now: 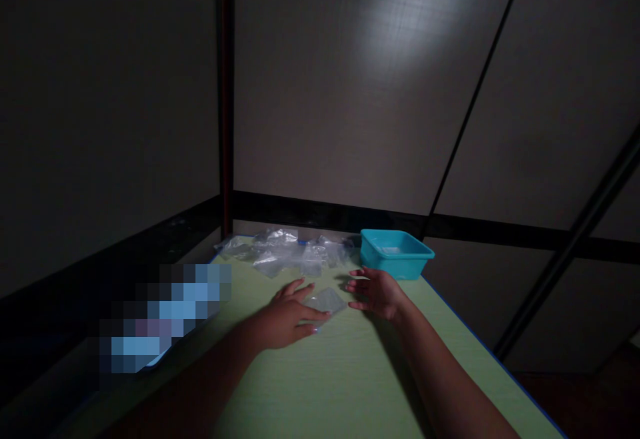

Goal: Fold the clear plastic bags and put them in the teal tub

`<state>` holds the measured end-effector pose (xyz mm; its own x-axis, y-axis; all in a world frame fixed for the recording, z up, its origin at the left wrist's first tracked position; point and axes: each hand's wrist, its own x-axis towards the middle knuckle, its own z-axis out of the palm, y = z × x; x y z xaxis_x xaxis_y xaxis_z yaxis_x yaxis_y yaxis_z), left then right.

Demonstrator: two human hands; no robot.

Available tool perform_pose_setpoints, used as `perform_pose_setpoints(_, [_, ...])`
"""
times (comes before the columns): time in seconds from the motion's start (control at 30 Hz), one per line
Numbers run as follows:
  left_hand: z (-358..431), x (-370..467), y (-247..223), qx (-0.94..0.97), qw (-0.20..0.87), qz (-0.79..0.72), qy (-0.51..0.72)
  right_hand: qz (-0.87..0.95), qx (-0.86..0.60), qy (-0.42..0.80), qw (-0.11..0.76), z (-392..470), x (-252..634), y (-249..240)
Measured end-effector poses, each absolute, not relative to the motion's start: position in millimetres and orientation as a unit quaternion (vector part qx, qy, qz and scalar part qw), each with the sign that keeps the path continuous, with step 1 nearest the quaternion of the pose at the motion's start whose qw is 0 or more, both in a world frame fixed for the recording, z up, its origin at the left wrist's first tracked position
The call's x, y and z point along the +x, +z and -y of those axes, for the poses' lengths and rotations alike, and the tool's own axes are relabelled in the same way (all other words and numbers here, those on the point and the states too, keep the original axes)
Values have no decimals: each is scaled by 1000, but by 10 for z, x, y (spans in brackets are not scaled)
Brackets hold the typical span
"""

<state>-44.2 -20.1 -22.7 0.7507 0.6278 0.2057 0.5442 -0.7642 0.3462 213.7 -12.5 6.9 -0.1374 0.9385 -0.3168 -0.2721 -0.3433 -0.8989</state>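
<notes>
A small clear plastic bag [330, 301] lies flat on the green table between my hands. My left hand [293, 312] is open, fingers spread, with its fingertips over the bag's left edge; I cannot tell whether they press on it. Just right of the bag, my right hand [377, 292] is open, palm turned inward and fingers apart, holding nothing. Behind my hands, several crumpled clear plastic bags [273, 259] are spread along the table's far end. A turquoise plastic basin [400, 267] stands beyond my right hand, something pale and hard to make out inside it.
The green table [310, 392] narrows toward the far wall, with a blue edge along its right side. A pixelated, bluish flat object [165, 322] lies at the left edge. Dark panelled walls [320, 92] rise close behind and to the left.
</notes>
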Motion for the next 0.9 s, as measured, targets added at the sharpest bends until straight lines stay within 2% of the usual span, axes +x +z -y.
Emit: perform_pose_setpoints(0.9, [224, -429, -206, 922, 152, -317, 165, 582, -443, 545, 409, 151, 1923, -88])
